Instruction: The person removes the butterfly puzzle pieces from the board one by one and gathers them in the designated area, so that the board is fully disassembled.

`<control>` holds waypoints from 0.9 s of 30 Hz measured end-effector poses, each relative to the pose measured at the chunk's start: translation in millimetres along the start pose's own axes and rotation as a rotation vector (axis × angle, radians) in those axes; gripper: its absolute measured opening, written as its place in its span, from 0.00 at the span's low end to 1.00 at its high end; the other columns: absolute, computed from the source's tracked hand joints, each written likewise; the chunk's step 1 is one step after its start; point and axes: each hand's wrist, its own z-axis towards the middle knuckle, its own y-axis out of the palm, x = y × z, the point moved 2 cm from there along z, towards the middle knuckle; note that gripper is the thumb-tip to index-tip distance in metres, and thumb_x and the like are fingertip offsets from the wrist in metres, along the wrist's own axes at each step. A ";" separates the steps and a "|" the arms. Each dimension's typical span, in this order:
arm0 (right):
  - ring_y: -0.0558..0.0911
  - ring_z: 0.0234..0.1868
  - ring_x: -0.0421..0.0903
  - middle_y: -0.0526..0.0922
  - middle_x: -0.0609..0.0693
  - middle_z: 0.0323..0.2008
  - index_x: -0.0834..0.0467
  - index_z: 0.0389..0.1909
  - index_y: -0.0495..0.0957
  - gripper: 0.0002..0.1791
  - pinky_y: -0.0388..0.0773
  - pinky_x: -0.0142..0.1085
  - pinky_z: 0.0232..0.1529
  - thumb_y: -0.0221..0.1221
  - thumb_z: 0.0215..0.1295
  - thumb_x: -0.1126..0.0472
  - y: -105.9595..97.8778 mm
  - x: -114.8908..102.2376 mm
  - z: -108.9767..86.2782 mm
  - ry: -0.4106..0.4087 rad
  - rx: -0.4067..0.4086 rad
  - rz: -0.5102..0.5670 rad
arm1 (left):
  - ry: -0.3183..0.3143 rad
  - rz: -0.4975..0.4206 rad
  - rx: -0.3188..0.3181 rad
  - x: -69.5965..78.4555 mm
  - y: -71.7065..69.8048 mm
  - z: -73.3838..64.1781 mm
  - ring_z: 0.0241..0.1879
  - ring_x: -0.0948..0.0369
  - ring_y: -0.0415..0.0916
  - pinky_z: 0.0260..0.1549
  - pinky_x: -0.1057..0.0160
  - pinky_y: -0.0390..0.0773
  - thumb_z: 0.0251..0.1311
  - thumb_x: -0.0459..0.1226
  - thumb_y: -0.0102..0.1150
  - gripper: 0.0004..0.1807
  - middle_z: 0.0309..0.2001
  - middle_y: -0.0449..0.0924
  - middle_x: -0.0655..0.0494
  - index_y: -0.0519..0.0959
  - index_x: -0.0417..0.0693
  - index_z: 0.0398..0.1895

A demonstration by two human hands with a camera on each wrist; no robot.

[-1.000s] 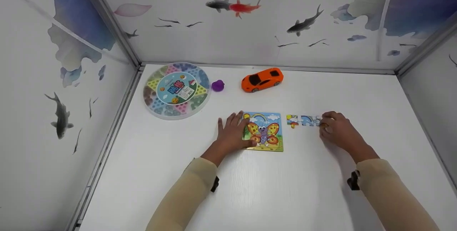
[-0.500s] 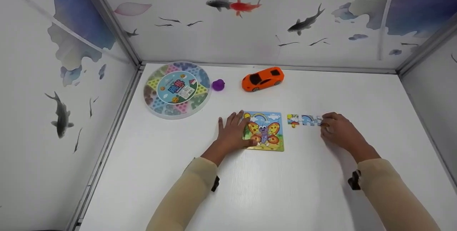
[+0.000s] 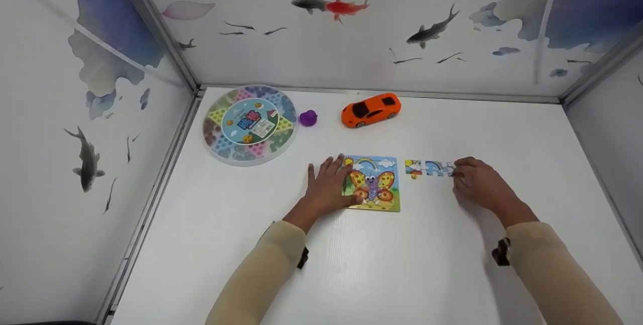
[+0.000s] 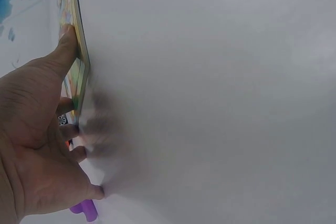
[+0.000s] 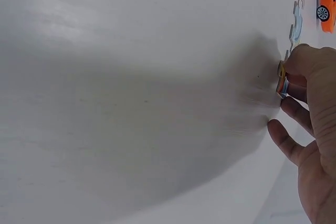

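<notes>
A: The left hand, does it grip something?
B: No, its fingers are spread wide; the thumb rests on the left part of the board. The right hand is nearly closed at the tips: thumb and fingers pinch a small piece.
A: Where does the row of pieces lie?
B: On the table, between the board and the right hand, level with the upper half of the board. Its long axis goes left to right, and its left end is just beside the board, not touching.
A: Which hand is nearer?
B: The right, at the row's right end. The left has the board in between. Whether the pinched piece joins the row, I cannot tell.
</notes>
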 end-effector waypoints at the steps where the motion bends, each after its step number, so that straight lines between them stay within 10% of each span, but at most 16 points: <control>1: 0.78 0.70 0.71 0.80 0.70 0.67 0.70 0.56 0.87 0.14 0.76 0.66 0.73 0.63 0.77 0.66 0.1 0.2 0.0 -0.001 0.001 0.000 | 0.001 0.000 -0.003 -0.3 -0.1 0.0 0.92 0.50 0.39 0.86 0.27 0.36 0.67 0.67 0.68 0.54 0.93 0.44 0.58 0.58 0.64 0.90; 15: 0.73 0.68 0.69 0.73 0.68 0.69 0.66 0.63 0.84 0.18 0.75 0.69 0.70 0.64 0.77 0.64 10.6 -12.1 -3.2 0.034 0.137 0.039 | 0.014 -0.006 0.016 -3.3 -2.5 -2.4 0.92 0.49 0.42 0.86 0.27 0.39 0.67 0.69 0.68 0.56 0.93 0.45 0.56 0.57 0.61 0.91; 27: 0.76 0.72 0.63 0.80 0.59 0.68 0.58 0.68 0.85 0.22 0.74 0.69 0.74 0.67 0.78 0.56 35.0 -89.3 29.5 -0.037 0.015 0.050 | 0.026 -0.019 0.008 -1.7 -4.0 -3.9 0.92 0.49 0.42 0.86 0.27 0.38 0.66 0.69 0.68 0.56 0.93 0.45 0.57 0.56 0.62 0.91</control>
